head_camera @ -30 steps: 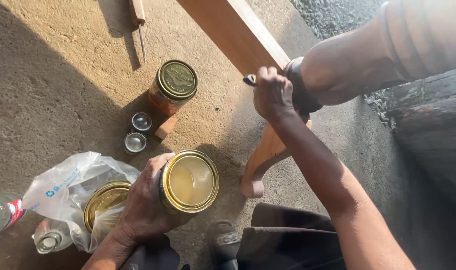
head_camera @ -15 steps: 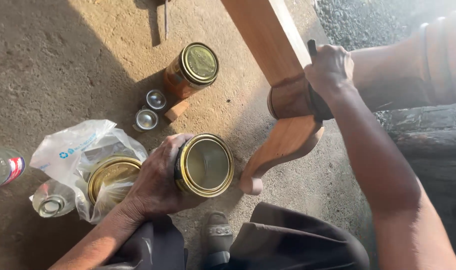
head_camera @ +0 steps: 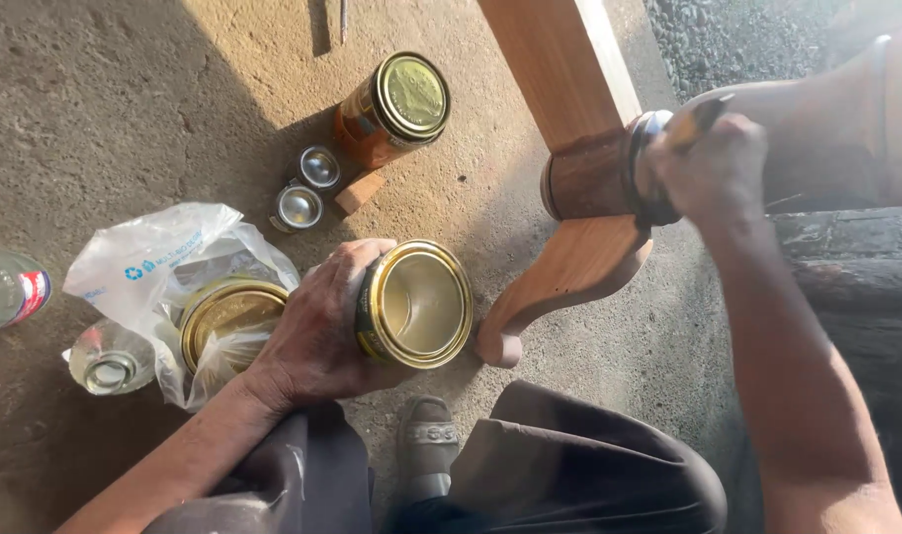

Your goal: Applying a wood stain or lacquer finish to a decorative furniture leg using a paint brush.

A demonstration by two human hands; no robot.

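Both hands clenched: left [head_camera: 317, 331] grips open tin [head_camera: 414, 304]; right [head_camera: 708, 163] presses brush [head_camera: 658, 168].

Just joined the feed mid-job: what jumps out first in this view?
The open gold-rimmed tin at centre, tipped toward the camera and gripped by the left hand. At upper right, the right hand presses a brush against the dark-stained band of a curved wooden furniture leg. A closed tin stands on the concrete floor behind, and another tin sits in a plastic bag at left.
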